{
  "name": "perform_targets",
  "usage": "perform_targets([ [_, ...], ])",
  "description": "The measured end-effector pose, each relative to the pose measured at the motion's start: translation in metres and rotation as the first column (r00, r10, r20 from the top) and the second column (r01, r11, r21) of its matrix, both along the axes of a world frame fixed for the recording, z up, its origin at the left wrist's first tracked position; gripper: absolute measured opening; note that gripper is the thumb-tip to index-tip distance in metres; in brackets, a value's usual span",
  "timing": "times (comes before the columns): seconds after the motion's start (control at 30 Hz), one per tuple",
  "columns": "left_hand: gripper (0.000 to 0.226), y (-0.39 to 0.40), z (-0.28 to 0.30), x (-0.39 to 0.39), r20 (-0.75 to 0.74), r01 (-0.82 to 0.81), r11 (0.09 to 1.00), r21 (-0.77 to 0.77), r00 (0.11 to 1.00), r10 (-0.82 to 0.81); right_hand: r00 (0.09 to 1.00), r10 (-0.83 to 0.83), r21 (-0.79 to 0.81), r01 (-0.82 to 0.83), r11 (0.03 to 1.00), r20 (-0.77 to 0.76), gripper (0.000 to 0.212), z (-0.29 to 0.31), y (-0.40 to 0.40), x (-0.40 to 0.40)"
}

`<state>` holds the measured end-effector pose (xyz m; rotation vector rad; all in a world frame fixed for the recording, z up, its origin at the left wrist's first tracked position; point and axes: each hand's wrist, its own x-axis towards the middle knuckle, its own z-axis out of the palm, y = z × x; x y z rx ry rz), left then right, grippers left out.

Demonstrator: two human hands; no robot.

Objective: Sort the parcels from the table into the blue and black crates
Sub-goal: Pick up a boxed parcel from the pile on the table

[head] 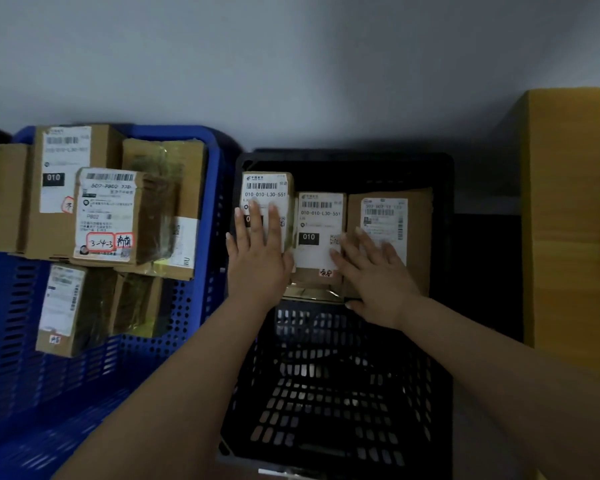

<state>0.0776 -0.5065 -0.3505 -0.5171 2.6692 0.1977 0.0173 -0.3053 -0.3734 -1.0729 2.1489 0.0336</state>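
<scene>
The black crate (444, 258) stands at centre and holds three labelled cardboard parcels side by side at its far end. My left hand (257, 258) lies flat with straight fingers on the left parcel (267, 188). My right hand (374, 271) rests with spread fingers on the right parcel (416, 230), its fingertips reaching the edge of the middle parcel (319, 220). The blue crate (219, 202) stands to the left, piled with several brown parcels; the top one (111, 216) carries a white label with red-boxed writing.
A yellow wooden table (575, 220) stands at the right, beside the black crate. A grey wall runs behind both crates. The near half of the black crate shows its perforated floor (326, 393). One parcel (0, 195) at the far left overhangs the blue crate.
</scene>
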Motion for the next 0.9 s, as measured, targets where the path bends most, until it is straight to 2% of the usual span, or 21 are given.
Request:
perform_targets([
  [0.13,0.086,0.003,-0.018,-0.003,0.059,0.006,1.0,0.005,0.998,-0.006,0.999,-0.033,0.068,0.036,0.997,-0.042,0.105,-0.003,0.012,-0.009],
  [0.33,0.097,0.004,-0.034,0.003,0.097,0.014,0.999,-0.04,0.995,-0.01,0.998,-0.048,0.034,0.047,0.998,0.028,0.109,-0.015,0.008,-0.012],
  [0.5,0.1,0.005,-0.039,0.001,0.119,0.018,0.998,-0.062,0.993,-0.011,0.998,-0.063,-0.003,0.063,0.998,0.013,0.11,-0.021,0.007,-0.015],
  [0.67,0.104,0.005,-0.031,-0.011,0.234,0.007,0.998,-0.061,0.972,0.007,0.997,-0.075,-0.004,0.075,0.997,0.021,0.112,-0.018,0.004,-0.019],
  [0.8,0.105,0.003,-0.009,-0.018,0.342,0.035,0.999,-0.03,0.94,-0.022,0.989,-0.125,0.006,0.125,0.992,0.083,0.105,0.005,0.002,-0.025],
  [0.9,0.098,0.003,0.015,-0.013,0.327,0.097,0.995,-0.018,0.941,-0.086,0.99,-0.142,-0.037,0.143,0.989,0.019,0.101,0.029,0.011,-0.011],
])
